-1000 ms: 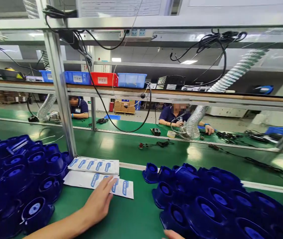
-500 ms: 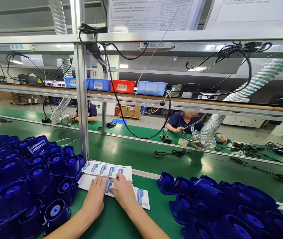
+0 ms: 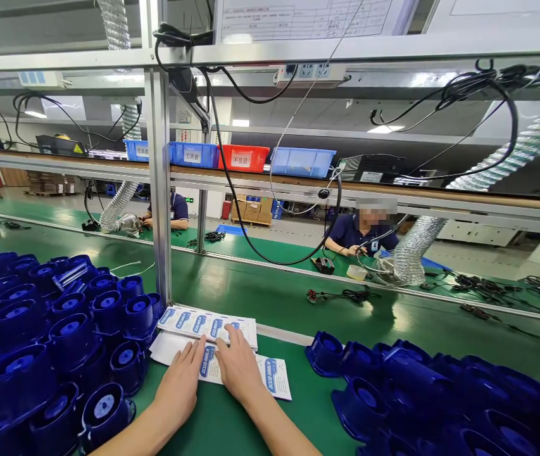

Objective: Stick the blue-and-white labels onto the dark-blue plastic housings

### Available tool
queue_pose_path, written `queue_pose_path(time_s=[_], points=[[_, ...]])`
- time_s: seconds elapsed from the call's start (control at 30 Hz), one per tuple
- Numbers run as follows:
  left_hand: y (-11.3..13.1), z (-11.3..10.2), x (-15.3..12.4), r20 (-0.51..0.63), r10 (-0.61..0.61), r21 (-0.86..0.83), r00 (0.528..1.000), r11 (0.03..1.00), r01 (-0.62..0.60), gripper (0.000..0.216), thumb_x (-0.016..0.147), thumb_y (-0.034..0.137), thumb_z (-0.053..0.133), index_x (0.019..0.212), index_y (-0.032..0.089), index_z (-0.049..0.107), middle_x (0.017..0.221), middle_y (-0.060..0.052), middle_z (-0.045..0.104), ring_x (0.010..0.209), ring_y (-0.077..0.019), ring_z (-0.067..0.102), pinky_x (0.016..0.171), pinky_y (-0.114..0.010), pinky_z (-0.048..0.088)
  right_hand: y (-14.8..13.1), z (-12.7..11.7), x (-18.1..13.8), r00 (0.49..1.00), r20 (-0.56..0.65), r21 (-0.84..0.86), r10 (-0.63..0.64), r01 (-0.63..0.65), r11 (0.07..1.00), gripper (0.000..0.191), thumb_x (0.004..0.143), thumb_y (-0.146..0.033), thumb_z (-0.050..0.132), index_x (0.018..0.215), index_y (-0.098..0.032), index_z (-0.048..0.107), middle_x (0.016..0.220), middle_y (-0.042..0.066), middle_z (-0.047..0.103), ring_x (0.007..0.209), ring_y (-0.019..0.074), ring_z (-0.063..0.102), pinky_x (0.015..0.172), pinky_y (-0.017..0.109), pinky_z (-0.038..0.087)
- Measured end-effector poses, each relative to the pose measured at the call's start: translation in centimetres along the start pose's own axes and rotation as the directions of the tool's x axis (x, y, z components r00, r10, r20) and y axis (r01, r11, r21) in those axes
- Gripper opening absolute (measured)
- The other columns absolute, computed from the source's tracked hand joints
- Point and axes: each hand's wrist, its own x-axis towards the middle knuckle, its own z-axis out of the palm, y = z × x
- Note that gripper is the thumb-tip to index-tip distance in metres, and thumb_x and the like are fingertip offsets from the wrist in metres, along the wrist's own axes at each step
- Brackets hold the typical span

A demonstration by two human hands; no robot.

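Note:
White paper labels with blue print lie on the green bench in two overlapping rows, a rear row point(image 3: 192, 323) and a front row point(image 3: 278, 379). My left hand point(image 3: 178, 381) rests on the plain white left part of the front row, fingers stretched out and close together. Beside it, my right hand point(image 3: 241, 366) lies over the middle of that row with fingers extended, their tips reaching the lower edge of the rear row. A blue printed panel shows between both hands. The paper under my palms is hidden.
Dark blue plastic housings crowd the left point(image 3: 108, 411) and the right point(image 3: 362, 405) of the bench. A metal post point(image 3: 161, 190) rises behind the labels. Blue bins and a red bin point(image 3: 243, 158) stand on the shelf, with a black cable point(image 3: 234, 212) hanging below. Two people sit across the bench.
My right fingers, bent over the front row before, are now straighter and flatter. My left hand has barely moved. The camera view has shifted slightly.

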Motion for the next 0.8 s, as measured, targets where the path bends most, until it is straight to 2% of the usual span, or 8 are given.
queue_pose_path(time_s=[0.1,0.23,0.4,0.53,0.7,0.8], points=[[0.2,-0.3,0.0,0.011,-0.022,-0.002,1.0,1.0,0.022,0.099,0.078,-0.012,0.033,0.169,0.02,0.012,0.176,-0.008,0.021,0.164,-0.0291,0.022,0.133,-0.049,0.025,0.3,0.5,-0.3,0.998,-0.032,0.004,-0.047,0.047,0.999,0.025,0.101,-0.018,0.054,0.123,-0.019,0.066,0.158,0.02,0.048,0.139,0.0398,0.052,0.111,0.057,0.051],[0.1,-0.8,0.0,0.007,-0.018,-0.042,1.0,0.999,0.018,0.098,0.081,-0.012,0.035,0.169,0.024,0.012,0.177,-0.005,0.02,0.165,-0.0322,0.014,0.134,-0.054,0.021,0.5,1.1,-0.5,0.995,-0.053,0.024,-0.087,0.088,0.996,0.024,0.1,-0.034,0.064,0.118,-0.019,0.069,0.161,0.021,0.046,0.148,0.0439,0.043,0.117,0.063,0.045],[-0.3,-0.9,0.2,0.007,0.016,-0.05,1.0,0.999,-0.015,0.091,0.086,-0.008,0.037,0.169,0.02,0.013,0.177,-0.006,0.023,0.164,-0.0355,0.013,0.134,-0.053,0.022,0.5,1.4,-0.7,0.994,-0.049,0.032,-0.094,0.096,0.995,0.033,0.102,-0.044,0.061,0.117,-0.016,0.07,0.161,0.023,0.046,0.152,0.0445,0.039,0.124,0.065,0.035],[-1.1,0.2,0.7,-0.014,0.028,-0.028,1.0,0.999,-0.029,0.088,0.088,-0.008,0.033,0.169,0.018,0.011,0.175,-0.009,0.029,0.163,-0.0356,0.02,0.133,-0.056,0.023,0.5,1.4,-0.8,0.996,-0.04,0.018,-0.085,0.086,0.996,0.03,0.105,-0.037,0.053,0.113,-0.014,0.071,0.16,0.023,0.047,0.153,0.0425,0.037,0.127,0.065,0.03],[-3.5,2.5,2.1,-0.051,0.043,-0.111,0.998,0.993,-0.049,0.087,0.093,0.001,0.033,0.169,0.015,-0.007,0.168,-0.016,0.043,0.158,-0.0321,0.036,0.124,-0.055,0.039,0.2,1.0,-1.0,0.996,-0.039,0.034,-0.085,0.086,0.996,0.024,0.104,-0.033,0.054,0.105,-0.017,0.072,0.155,0.016,0.051,0.152,0.0372,0.036,0.128,0.063,0.027],[-5.3,3.6,3.0,-0.053,0.092,-0.172,0.994,0.98,-0.1,0.09,0.092,0.005,0.033,0.168,0.016,-0.013,0.167,-0.017,0.044,0.153,-0.0337,0.045,0.12,-0.058,0.043,-0.3,-0.1,-1.8,0.998,-0.067,0.068,-0.021,0.026,0.997,0.018,0.101,-0.032,0.059,0.103,-0.019,0.071,0.151,0.013,0.054,0.151,0.0357,0.036,0.128,0.067,0.024]])
